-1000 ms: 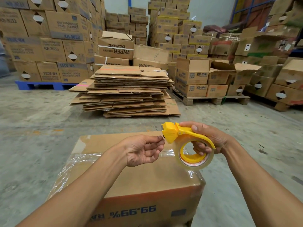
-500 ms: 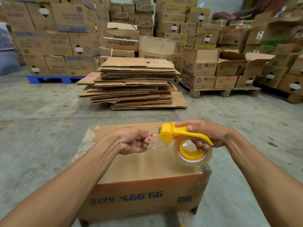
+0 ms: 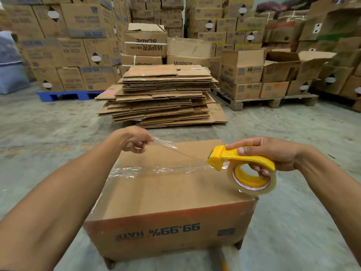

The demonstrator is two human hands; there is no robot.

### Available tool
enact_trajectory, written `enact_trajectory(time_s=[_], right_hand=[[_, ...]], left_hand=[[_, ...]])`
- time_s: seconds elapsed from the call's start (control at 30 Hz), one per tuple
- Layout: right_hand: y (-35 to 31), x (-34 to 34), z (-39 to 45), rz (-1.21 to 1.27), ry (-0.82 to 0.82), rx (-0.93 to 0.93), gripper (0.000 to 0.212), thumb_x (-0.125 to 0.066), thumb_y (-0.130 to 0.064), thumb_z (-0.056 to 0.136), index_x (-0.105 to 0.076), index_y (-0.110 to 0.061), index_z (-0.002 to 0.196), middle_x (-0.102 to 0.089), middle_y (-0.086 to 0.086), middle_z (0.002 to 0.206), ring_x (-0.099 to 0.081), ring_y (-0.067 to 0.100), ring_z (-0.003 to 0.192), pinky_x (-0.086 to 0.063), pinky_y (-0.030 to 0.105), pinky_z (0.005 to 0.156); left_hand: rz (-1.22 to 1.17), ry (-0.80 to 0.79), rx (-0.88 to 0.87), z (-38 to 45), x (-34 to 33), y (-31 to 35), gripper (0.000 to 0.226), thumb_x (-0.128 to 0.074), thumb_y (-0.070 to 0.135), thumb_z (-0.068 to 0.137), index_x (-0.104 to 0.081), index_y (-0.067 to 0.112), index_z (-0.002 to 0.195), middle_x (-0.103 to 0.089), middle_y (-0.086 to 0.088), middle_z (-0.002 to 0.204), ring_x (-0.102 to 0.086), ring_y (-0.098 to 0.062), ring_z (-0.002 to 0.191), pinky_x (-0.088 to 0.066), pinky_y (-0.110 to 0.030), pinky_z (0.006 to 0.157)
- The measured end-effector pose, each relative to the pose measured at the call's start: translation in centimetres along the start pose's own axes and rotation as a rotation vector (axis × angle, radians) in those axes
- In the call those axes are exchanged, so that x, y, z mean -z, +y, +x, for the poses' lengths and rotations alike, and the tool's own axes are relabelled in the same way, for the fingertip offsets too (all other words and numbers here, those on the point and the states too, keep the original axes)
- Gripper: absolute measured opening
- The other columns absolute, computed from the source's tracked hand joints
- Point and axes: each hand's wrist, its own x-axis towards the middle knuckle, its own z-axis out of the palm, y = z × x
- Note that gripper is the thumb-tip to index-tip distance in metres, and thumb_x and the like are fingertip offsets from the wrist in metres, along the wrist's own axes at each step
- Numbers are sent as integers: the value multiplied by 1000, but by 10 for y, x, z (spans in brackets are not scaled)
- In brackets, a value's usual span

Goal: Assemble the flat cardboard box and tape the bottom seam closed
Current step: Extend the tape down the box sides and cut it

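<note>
Now the two hands stand well apart, where half a second ago they were almost touching: the left hand has drawn off to the left and away, its fingers pinched shut on the free end of the tape, and a clear strip of tape stretches taut from that pinch across to the cutter mouth of the yellow tape dispenser. Beneath that strip the cardboard box stands upside down on the floor, print on its near side inverted, its bottom panel facing up, with crinkled clear tape already lying along the seam and running down the left wall. At the right the right hand is wrapped closed around the dispenser's handle, thumb on top and fingers through the roll, which hangs just above the box's near right corner. My reading is that enough tape has been pulled for another pass, so the next step is to lay the free end down at the left edge and run the dispenser along the seam; the box is already assembled and the job looks nearly done.

Around it the concrete floor is grey and scuffed. Behind the box sits a pile of flattened cartons, and stacked boxes on a blue pallet at the left and a wooden pallet at the right fill the warehouse
</note>
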Motion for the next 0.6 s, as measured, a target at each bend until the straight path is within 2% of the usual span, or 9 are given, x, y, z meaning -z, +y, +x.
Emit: enact_trajectory(time_s=[0.07,0.17,0.27,0.37,0.5,0.6], right_hand=[[-1,1,-7,-28,56,-27,40,-69,-29,84,-67,-27,124,-66,33,105,-56,20,50,-53,28,43],[-2,7,-18,-10,152,-67,36,-67,-30,85,-68,-28,121,-72,20,87,-57,19,49,-54,29,45],[0,10,-22,44,274,-95,28,-68,-31,87,-71,-28,115,-70,15,71,-57,20,44,-54,30,47],[5,4,-17,135,402,-90,23,-68,-27,90,-71,-23,112,-64,15,58,-54,23,39,-52,27,43],[10,-11,-1,289,537,-62,22,-67,-19,91,-68,-16,113,-61,12,48,-52,23,32,-47,23,38],[15,-22,14,354,617,-45,22,-69,-16,90,-67,-13,112,-62,10,49,-54,24,33,-47,25,39]], left_hand=[[71,51,-106,25,-23,21,7,-53,14,96,-60,12,96,-50,-3,81,-44,-13,67,-49,-27,59],[122,82,-281,59,-67,50,9,-52,15,96,-61,14,97,-54,-5,89,-48,-17,79,-46,-31,65],[185,72,-416,90,-107,74,14,-52,19,96,-64,13,100,-55,-6,86,-46,-19,70,-42,-30,61],[215,2,-453,120,-139,94,18,-52,21,98,-63,11,108,-54,-6,90,-46,-20,75,-46,-34,68],[253,-84,-434,153,-170,106,12,-50,21,99,-60,14,99,-47,-6,76,-37,-18,58,-33,-26,52],[286,-137,-431,170,-187,109,13,-49,20,100,-60,14,102,-49,-8,83,-44,-20,69,-40,-26,56]])
